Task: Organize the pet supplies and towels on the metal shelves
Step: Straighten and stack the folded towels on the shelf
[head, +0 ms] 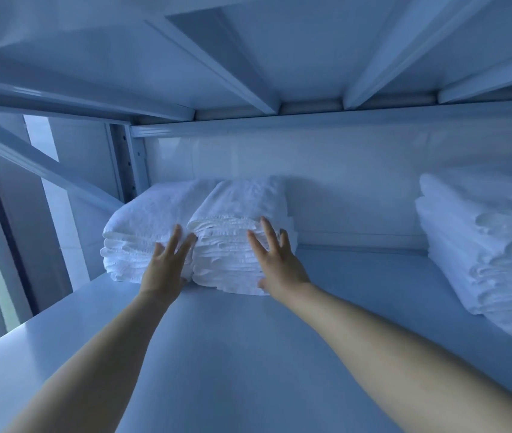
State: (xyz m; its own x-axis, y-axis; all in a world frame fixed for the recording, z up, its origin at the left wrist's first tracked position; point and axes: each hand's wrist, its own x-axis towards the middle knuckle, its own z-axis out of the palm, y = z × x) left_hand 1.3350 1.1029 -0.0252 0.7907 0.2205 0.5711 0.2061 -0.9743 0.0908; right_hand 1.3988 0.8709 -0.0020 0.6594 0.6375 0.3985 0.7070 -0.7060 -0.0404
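Evidently the towels were being squared up: a left stack (142, 223) and a middle stack (236, 210) of folded white towels sat touching side by side at the back left of the metal shelf (248, 354), close to the rear panel (342, 170), while a third stack (482, 245) lay well apart at the right end. The left hand (165, 264), fingers straight and spread, lay against the front of the left stack, just at the seam where the two met. The right hand (279, 260), likewise flat and splayed, pressed the front face of the middle stack, its thumb low near the shelf surface. Neither hand gripped anything. The risk, as I judged it, lay in the softness of the piles. A push landing high on the loose folded edges would likely shear the upper towels backward and leave the bottom ones behind, so the pile would lean or slump. Uneven pressure between the hands could twist the middle stack into its neighbour, rumpling both. Fingertips catching a single fold could drag a layer out when drawn away. No pet supplies showed anywhere in view.
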